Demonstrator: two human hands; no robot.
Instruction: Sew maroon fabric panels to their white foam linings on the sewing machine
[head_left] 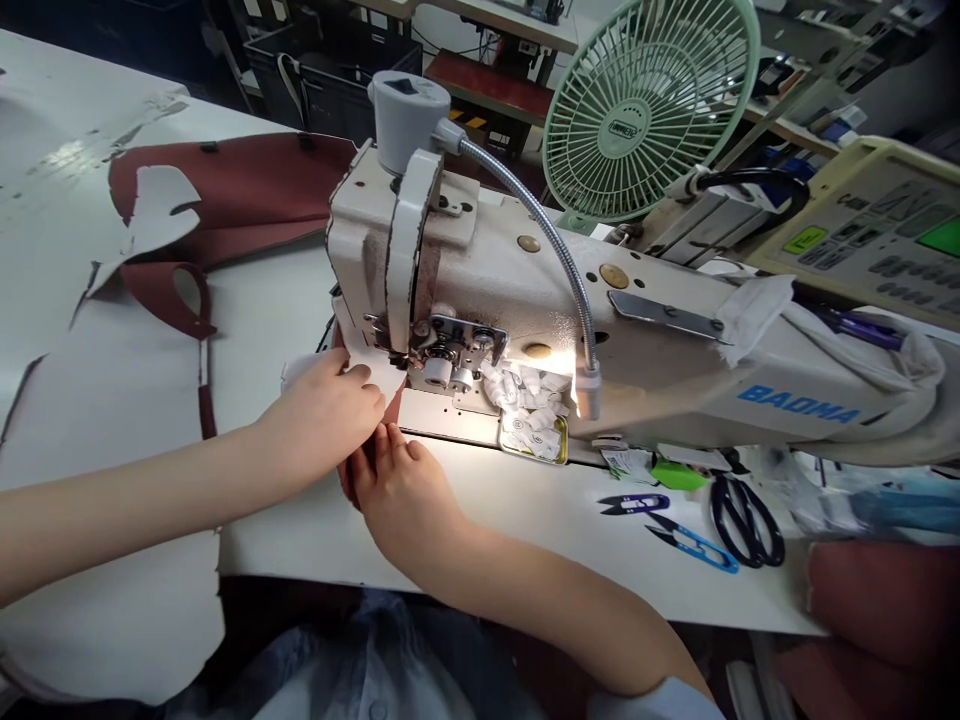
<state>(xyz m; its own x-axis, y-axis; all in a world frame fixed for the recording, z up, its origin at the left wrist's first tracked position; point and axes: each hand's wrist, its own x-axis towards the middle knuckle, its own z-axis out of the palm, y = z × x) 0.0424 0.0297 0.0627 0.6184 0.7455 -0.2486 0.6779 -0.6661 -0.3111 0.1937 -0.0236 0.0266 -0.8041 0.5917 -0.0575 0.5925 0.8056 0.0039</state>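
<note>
A cream industrial sewing machine (637, 340) stands across the white table (525, 510). My left hand (326, 405) lies on a white and dark red piece of material (382, 375) just left of the needle area (420, 355), fingers curled onto it. Directly below, my right hand (397, 490) pinches the near edge of the same piece, fingers pressed together. The part of the piece under both hands is hidden.
Large dark red and white cut sheets (187, 210) cover the left of the table. A small tin of white labels (534, 432), two blue thread snips (694, 545), black scissors (746, 515) and a green fan (649, 105) sit right. The gooseneck lamp (589, 390) is lit.
</note>
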